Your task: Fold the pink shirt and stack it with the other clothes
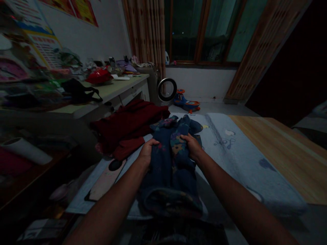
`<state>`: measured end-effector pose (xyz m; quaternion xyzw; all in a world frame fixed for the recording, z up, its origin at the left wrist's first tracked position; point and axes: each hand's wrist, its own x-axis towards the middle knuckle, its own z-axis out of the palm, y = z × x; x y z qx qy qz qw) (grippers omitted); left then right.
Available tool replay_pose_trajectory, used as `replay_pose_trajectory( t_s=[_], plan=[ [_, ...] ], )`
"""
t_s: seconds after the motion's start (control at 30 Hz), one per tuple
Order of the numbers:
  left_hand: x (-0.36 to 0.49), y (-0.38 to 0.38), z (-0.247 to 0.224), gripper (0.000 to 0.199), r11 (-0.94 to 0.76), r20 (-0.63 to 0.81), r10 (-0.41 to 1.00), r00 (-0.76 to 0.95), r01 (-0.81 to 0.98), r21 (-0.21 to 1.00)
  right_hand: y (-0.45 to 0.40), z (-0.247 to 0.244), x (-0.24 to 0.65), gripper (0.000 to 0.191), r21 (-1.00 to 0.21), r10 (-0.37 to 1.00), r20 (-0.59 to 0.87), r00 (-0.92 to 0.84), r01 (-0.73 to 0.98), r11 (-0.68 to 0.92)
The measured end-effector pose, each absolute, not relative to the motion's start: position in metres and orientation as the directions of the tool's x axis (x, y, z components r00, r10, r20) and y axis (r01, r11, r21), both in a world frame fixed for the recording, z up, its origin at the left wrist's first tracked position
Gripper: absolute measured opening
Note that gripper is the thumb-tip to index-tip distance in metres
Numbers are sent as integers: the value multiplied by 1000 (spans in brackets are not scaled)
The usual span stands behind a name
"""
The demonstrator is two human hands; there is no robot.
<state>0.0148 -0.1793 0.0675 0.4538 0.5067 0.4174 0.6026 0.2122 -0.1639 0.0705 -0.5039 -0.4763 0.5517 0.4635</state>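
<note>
A dark blue garment with a coloured pattern (163, 166) lies on a light blue cloth (222, 149), its round opening toward me. My left hand (148, 149) grips its left edge, thumb on top and the other fingers hidden beneath the fabric. On the opposite edge, my right hand (192, 146) pinches the cloth between thumb and fingers. Dark red clothing (127, 126) is heaped beyond my left hand. Beside my left forearm rests a pale flat object with a dark round spot (106, 180).
A cluttered desk (120, 92) stands at the left, holding a red shiny item (99, 76) and a black strap bag (79, 91). Bare wooden board (286, 146) shows at the right. Beyond are an open round appliance door (167, 90) and a blue-orange ride-on toy (187, 102).
</note>
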Motion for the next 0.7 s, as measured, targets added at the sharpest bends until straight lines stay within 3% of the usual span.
replay_pose_trajectory(
  t_s=[0.07, 0.13, 0.23, 0.33, 0.43, 0.53, 0.63, 0.7],
  plan=[
    [13, -179, 68, 59, 207, -213, 968, 135, 57, 977, -161, 65, 214, 41, -976, 966, -208, -156, 100, -194],
    [11, -188, 63, 70, 124, -146, 988, 44, 318, 940, -153, 62, 228, 36, -915, 934, -319, -160, 309, -260],
    [10, -216, 52, 87, 15, 32, 998, -58, 677, 736, -131, 67, 255, 50, -870, 952, -290, 95, 389, -304],
    [19, -252, 48, 106, -47, -41, 995, 96, 764, 643, -103, 83, 263, 82, -863, 948, -170, 269, 423, -275],
    [34, -277, 50, 125, -120, -95, 974, 207, 821, 558, -76, 99, 238, 109, -806, 954, -160, 252, 524, -274],
    [46, -283, 49, 127, -158, -159, 951, 267, 857, 491, -58, 100, 197, 123, -744, 970, -139, 200, 625, -236],
    [50, -277, 45, 113, -184, -189, 939, 288, 883, 433, -54, 84, 166, 121, -630, 978, -103, 179, 749, -204],
    [49, -272, 44, 103, -206, -194, 933, 304, 891, 406, -56, 69, 159, 102, -564, 983, -87, 163, 805, -183]
  ],
)
